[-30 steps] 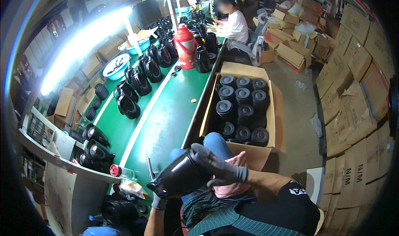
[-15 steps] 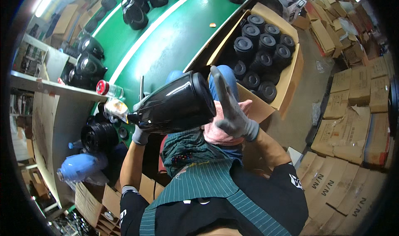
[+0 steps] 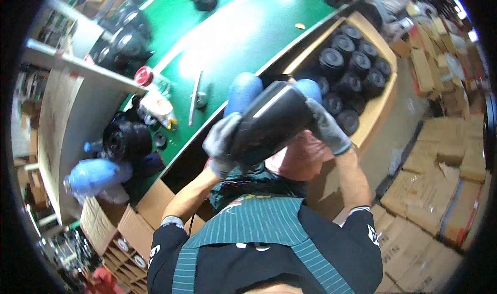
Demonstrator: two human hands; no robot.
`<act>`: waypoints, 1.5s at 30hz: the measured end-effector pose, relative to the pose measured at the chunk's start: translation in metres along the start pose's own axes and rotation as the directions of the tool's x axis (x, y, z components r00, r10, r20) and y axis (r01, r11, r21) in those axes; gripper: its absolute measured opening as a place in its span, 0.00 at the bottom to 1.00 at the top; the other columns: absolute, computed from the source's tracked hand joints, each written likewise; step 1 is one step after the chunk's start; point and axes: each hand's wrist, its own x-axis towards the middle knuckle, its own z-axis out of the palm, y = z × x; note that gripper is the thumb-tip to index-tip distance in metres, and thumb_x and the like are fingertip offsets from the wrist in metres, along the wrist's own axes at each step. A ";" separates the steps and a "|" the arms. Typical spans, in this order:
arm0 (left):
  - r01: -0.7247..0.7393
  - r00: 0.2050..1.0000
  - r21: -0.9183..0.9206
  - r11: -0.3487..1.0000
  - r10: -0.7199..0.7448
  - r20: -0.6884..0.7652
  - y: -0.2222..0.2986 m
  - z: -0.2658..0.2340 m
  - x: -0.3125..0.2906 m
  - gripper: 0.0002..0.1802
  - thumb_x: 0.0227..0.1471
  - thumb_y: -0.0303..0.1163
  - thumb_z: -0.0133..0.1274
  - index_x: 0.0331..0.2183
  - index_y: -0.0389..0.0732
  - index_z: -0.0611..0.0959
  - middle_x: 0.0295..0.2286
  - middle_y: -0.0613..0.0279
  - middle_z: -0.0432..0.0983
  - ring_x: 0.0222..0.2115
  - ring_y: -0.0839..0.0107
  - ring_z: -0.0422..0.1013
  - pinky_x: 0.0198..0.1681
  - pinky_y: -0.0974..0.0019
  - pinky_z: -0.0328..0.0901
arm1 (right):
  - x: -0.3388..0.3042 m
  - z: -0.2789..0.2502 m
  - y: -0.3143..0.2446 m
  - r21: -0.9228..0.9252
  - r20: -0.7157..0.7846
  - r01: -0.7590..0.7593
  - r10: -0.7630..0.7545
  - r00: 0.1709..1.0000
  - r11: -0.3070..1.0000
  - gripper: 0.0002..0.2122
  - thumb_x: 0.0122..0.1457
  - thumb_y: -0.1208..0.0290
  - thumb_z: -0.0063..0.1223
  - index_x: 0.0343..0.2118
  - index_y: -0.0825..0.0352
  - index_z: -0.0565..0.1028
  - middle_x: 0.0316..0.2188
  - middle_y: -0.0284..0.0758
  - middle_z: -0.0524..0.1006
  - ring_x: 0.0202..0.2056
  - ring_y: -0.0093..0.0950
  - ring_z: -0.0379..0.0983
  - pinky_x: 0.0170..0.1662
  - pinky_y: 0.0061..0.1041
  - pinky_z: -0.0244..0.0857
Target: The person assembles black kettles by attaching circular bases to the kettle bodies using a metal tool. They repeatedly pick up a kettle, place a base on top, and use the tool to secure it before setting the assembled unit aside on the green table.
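Note:
A glossy black tapered housing (image 3: 272, 120) lies tilted across my lap, between my two grey-gloved hands. My left hand (image 3: 222, 141) is closed around its lower left end. At the upper right end, my right hand (image 3: 327, 127) grips its side, the fingertips partly hidden behind it. Under the housing, a pink cloth (image 3: 297, 157) rests over my thighs.
Right of my knees stands an open carton (image 3: 380, 110) of black round-topped parts. On the green table (image 3: 233, 40) lie a metal rod (image 3: 195, 97) and a red-capped jar (image 3: 144, 76). A blue bottle (image 3: 98, 177) sits at left; stacked cartons (image 3: 424, 185) are at right.
My right hand, spread beside the housing's wide end before, now holds it. The housing has turned in my hands, and my left hand has shifted along it. The whole view has shifted.

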 end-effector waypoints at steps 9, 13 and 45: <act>0.289 0.943 0.528 0.798 -0.333 -0.012 -0.140 -0.017 -0.043 0.36 0.57 0.40 0.64 0.63 0.36 0.74 0.58 0.39 0.72 0.53 0.39 0.71 0.59 0.45 0.65 | 0.039 0.024 0.025 -0.906 0.257 0.262 -0.061 0.965 0.333 0.43 0.50 0.54 0.77 0.68 0.67 0.70 0.65 0.52 0.71 0.68 0.48 0.66 0.72 0.41 0.58; 0.499 0.756 0.555 0.665 -0.647 0.095 -0.187 0.001 -0.023 0.37 0.60 0.40 0.62 0.66 0.41 0.73 0.55 0.46 0.76 0.52 0.46 0.75 0.55 0.47 0.71 | 0.028 0.008 0.056 -0.900 0.179 0.198 -0.084 0.980 0.388 0.47 0.51 0.54 0.75 0.72 0.66 0.63 0.69 0.50 0.67 0.70 0.47 0.62 0.74 0.42 0.55; 0.390 0.832 0.026 0.920 -0.365 0.417 0.065 -0.016 0.054 0.43 0.62 0.48 0.57 0.68 0.30 0.66 0.59 0.35 0.70 0.62 0.41 0.68 0.66 0.45 0.61 | 0.071 -0.003 0.070 0.527 0.245 -0.078 -0.063 0.968 0.847 0.23 0.80 0.58 0.34 0.58 0.71 0.78 0.21 0.30 0.70 0.36 0.27 0.78 0.61 0.46 0.75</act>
